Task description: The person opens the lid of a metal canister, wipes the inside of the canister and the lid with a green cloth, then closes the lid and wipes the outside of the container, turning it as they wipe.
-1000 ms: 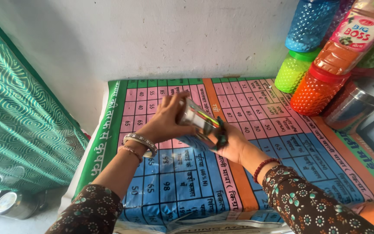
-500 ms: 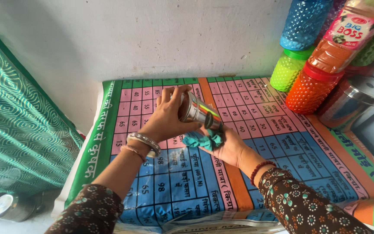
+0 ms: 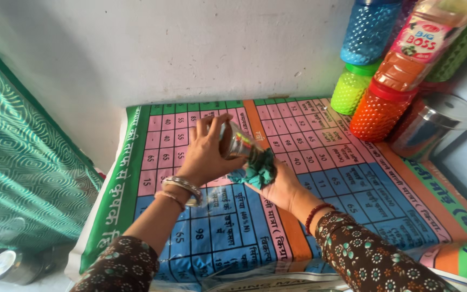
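Head view: steel tumbler (image 3: 239, 143) in left hand (image 3: 206, 154), cloth (image 3: 259, 170) in right hand (image 3: 279, 186).

A home kitchen shelf corner

Bumpy plastic jars (image 3: 377, 111) and a steel canister (image 3: 433, 127) stand at 2 o'clock against a rough plastered wall (image 3: 190, 48); a printed sheet (image 3: 352, 178) lines the shelf, green cloth (image 3: 22, 173) at 9 o'clock.

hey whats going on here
A person holds a small shiny steel container tilted in the left hand and presses a teal cloth against its end with the right hand. This happens above a printed sheet of coloured tables, with dimpled plastic bottles stacked in the corner.
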